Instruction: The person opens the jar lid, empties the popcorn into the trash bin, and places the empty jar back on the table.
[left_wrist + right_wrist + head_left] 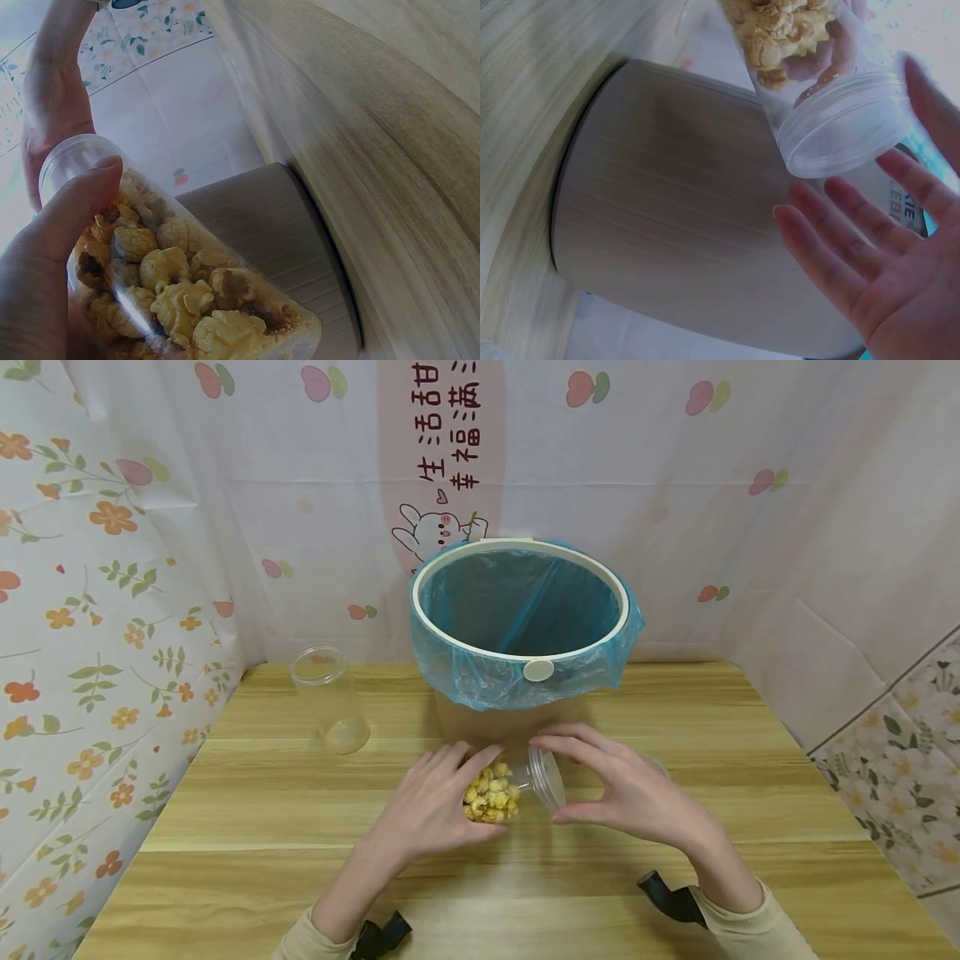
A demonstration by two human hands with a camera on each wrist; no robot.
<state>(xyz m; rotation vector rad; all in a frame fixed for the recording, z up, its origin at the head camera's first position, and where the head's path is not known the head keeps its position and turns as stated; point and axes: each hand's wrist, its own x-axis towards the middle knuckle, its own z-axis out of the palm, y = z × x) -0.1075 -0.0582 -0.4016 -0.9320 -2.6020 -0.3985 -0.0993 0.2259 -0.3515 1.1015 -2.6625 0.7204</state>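
Note:
A clear plastic jar of popcorn lies tilted on its side, low in front of the bin. My left hand grips its body, the thumb on the near side and the fingers over the far side. Yellow popcorn fills the lower part. At the other end is a clear ridged lid, facing right. My right hand is beside this lid, its fingers spread and fairly straight, with fingertips right at the rim and the thumb opposite.
A beige bin with a blue liner bag and cream rim stands behind the hands. An uncovered clear jar stands at the table's back left. Partly behind my right wrist lies a clear round piece. Patterned cloths hang around the wooden table.

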